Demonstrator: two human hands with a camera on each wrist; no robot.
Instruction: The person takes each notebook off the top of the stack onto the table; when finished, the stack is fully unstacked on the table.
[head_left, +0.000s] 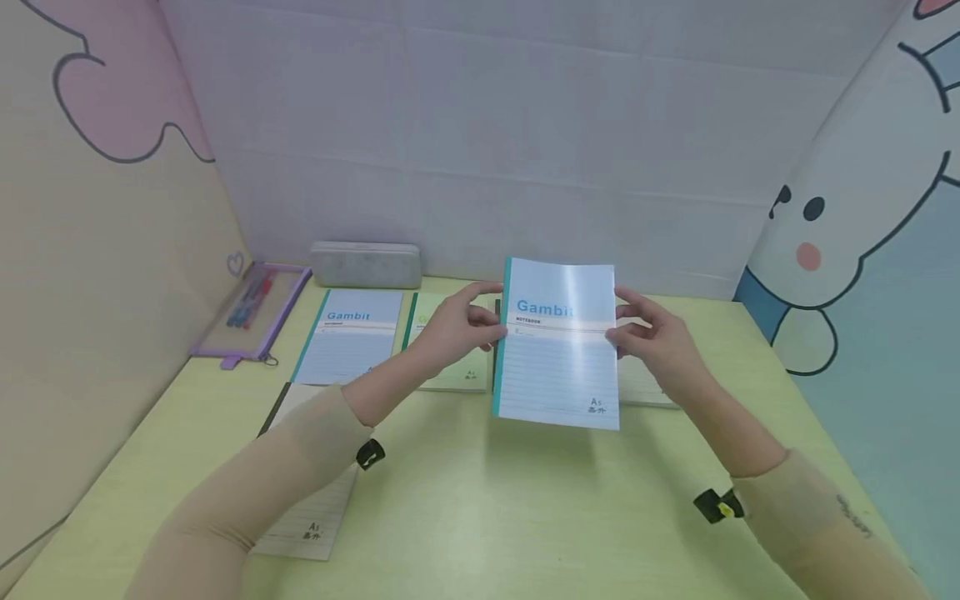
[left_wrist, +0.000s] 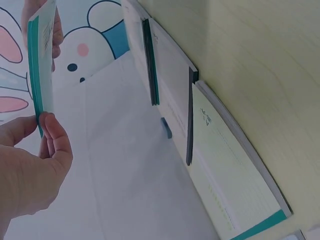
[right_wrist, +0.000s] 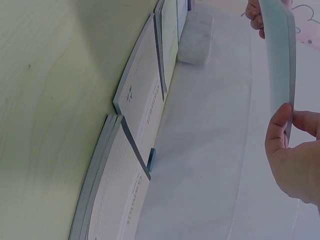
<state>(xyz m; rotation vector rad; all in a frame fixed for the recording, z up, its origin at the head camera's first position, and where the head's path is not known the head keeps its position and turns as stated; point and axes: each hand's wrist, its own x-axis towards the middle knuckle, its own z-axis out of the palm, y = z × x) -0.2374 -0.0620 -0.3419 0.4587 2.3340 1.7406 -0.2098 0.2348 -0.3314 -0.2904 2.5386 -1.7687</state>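
Observation:
A light-blue notebook (head_left: 558, 367) with a teal spine and "Gambit" printed on it is held up above the table, its cover toward the head camera. My left hand (head_left: 459, 327) pinches its spine edge between thumb and fingers. At the opposite edge, my right hand (head_left: 662, 340) grips it the same way. The left wrist view shows the notebook (left_wrist: 42, 65) nearly edge-on, the left hand (left_wrist: 35, 172) on its lower end. In the right wrist view, the right hand (right_wrist: 295, 160) pinches the page edge of the notebook (right_wrist: 280, 65).
On the table (head_left: 480, 508) lie another blue notebook (head_left: 352, 337), a green one (head_left: 459, 373) and a dark-spined one (head_left: 315, 517) partly under the left arm. More notebooks (right_wrist: 117, 200) lie behind the held one. A grey case (head_left: 366, 267) and purple-edged pen pouch (head_left: 283, 321) stand back left.

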